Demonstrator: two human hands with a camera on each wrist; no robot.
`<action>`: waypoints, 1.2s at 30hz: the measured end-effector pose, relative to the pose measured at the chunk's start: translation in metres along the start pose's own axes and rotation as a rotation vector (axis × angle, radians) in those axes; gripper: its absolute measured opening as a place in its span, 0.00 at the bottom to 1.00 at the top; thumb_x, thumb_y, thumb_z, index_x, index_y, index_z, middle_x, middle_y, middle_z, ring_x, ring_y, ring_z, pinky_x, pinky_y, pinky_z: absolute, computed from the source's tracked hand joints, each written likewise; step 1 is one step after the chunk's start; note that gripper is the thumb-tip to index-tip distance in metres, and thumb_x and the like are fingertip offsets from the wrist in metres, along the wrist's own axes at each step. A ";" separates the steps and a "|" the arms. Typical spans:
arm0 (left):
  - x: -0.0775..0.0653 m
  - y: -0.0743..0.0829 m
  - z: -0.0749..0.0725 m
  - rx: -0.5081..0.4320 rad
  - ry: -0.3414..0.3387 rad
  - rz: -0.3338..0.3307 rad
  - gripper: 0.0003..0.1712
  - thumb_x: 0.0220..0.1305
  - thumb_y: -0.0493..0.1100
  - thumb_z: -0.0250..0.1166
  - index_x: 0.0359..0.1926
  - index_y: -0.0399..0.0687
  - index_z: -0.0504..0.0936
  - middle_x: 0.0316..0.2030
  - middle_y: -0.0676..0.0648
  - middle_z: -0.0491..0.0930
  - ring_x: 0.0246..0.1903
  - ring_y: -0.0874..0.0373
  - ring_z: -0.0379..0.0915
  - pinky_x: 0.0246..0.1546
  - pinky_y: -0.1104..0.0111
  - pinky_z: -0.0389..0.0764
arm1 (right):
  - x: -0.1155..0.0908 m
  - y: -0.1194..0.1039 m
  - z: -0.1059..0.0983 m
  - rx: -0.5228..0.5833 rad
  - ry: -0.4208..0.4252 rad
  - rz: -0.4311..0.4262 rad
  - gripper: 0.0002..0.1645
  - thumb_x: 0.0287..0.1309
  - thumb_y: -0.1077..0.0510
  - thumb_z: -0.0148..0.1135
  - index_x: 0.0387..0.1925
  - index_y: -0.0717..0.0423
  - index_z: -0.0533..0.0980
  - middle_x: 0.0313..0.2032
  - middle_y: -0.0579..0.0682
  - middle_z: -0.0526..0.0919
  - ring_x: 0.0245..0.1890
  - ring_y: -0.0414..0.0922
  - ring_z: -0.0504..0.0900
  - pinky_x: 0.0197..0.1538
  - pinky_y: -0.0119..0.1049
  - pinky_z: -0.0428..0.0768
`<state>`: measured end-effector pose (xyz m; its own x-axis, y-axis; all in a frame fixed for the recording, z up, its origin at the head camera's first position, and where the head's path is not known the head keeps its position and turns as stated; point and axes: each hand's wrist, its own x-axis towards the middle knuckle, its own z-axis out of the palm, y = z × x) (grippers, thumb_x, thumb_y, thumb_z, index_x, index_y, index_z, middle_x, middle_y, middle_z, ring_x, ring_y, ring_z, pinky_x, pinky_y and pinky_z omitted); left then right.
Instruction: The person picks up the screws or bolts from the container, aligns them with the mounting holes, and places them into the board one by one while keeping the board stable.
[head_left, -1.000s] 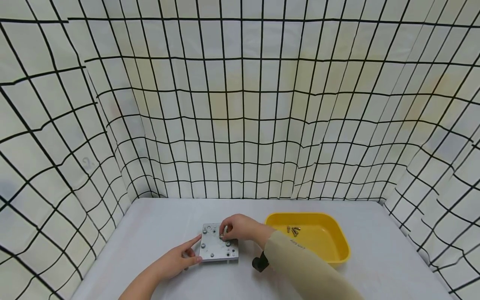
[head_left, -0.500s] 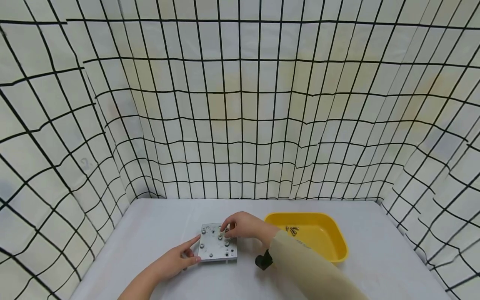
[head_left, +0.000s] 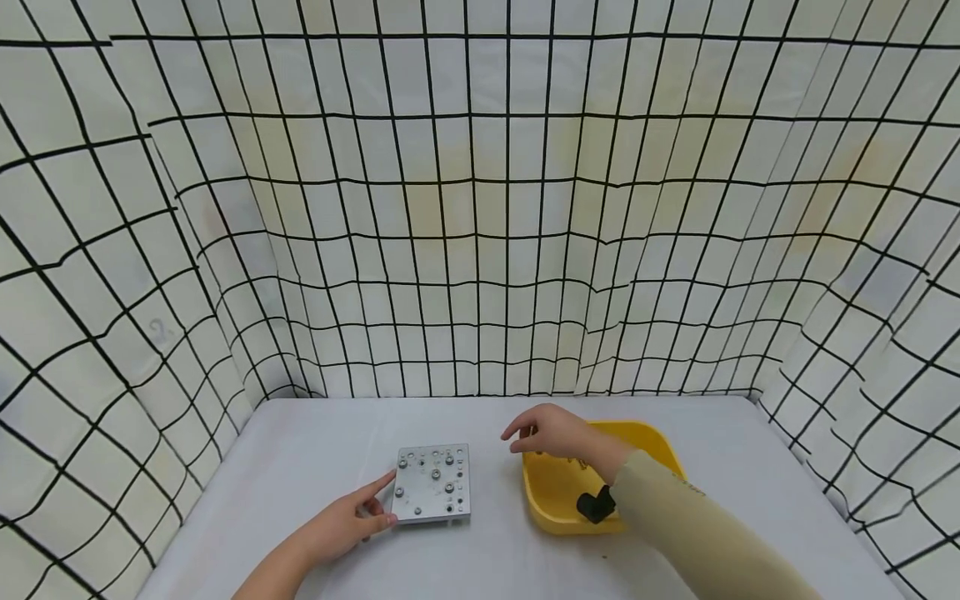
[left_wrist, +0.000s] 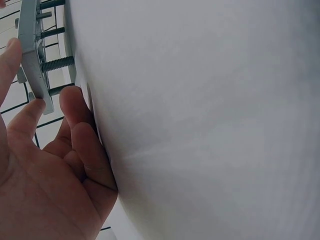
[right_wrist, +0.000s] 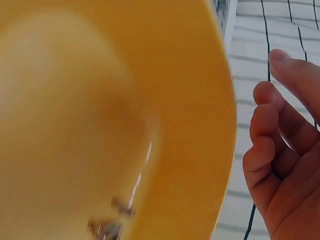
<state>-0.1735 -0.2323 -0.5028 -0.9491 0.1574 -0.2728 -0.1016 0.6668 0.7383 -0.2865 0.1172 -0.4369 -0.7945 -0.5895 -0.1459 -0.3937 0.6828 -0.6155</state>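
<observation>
In the head view a square silver metal plate (head_left: 432, 492) lies front and center. Several bolts (head_left: 437, 474) stand in its holes, heads up. Their threaded shanks (left_wrist: 59, 64) stick out beneath it in the left wrist view, raising it off the tabletop. My left hand (head_left: 347, 523) holds the plate at its left edge with thumb and forefinger, the other fingers curled beneath. My right hand (head_left: 558, 433) hovers over the left rim of a yellow tray (head_left: 543, 500), fingers loosely bent and holding nothing. Loose screws (right_wrist: 107, 227) lie inside the tray, partly covered by that hand in the head view.
A white cloth (head_left: 315, 433) covers the table. White walls with a black grid (head_left: 480, 275) enclose its back and sides. A black camera (head_left: 596, 504) hangs at my right wrist, above the tray. One small dark speck (head_left: 604, 557) lies in front of the tray.
My right hand has let go of a bolt at the plate's far right and moved right, over the tray. The bolt head there now shows. My left hand still holds the plate.
</observation>
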 end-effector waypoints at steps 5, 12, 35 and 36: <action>-0.002 0.000 -0.001 -0.004 0.008 -0.007 0.47 0.58 0.56 0.72 0.74 0.50 0.63 0.38 0.50 0.73 0.29 0.55 0.70 0.29 0.66 0.72 | -0.026 0.038 -0.023 0.040 0.028 0.014 0.13 0.63 0.54 0.67 0.48 0.49 0.85 0.34 0.46 0.83 0.32 0.50 0.81 0.33 0.38 0.79; -0.002 -0.004 -0.001 -0.018 0.006 0.001 0.47 0.58 0.56 0.71 0.74 0.50 0.63 0.38 0.50 0.73 0.29 0.55 0.70 0.29 0.66 0.72 | -0.054 0.078 -0.041 0.055 0.060 0.129 0.13 0.62 0.53 0.68 0.48 0.49 0.85 0.37 0.42 0.83 0.32 0.47 0.78 0.38 0.44 0.80; 0.000 -0.004 -0.001 -0.002 0.001 0.018 0.47 0.58 0.58 0.71 0.74 0.51 0.63 0.38 0.51 0.73 0.28 0.56 0.70 0.28 0.67 0.71 | -0.049 0.086 -0.035 -0.131 -0.060 0.291 0.12 0.63 0.59 0.67 0.48 0.53 0.84 0.34 0.47 0.78 0.27 0.48 0.79 0.32 0.35 0.75; -0.001 -0.004 -0.001 -0.004 0.005 0.016 0.47 0.58 0.58 0.71 0.74 0.51 0.63 0.38 0.51 0.73 0.28 0.56 0.70 0.28 0.67 0.71 | -0.048 0.085 -0.035 -0.134 -0.064 0.292 0.12 0.63 0.59 0.67 0.48 0.53 0.84 0.35 0.47 0.78 0.27 0.48 0.79 0.33 0.36 0.76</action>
<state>-0.1730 -0.2358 -0.5045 -0.9521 0.1648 -0.2577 -0.0871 0.6614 0.7450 -0.2980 0.2189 -0.4556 -0.8536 -0.3834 -0.3526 -0.2141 0.8753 -0.4336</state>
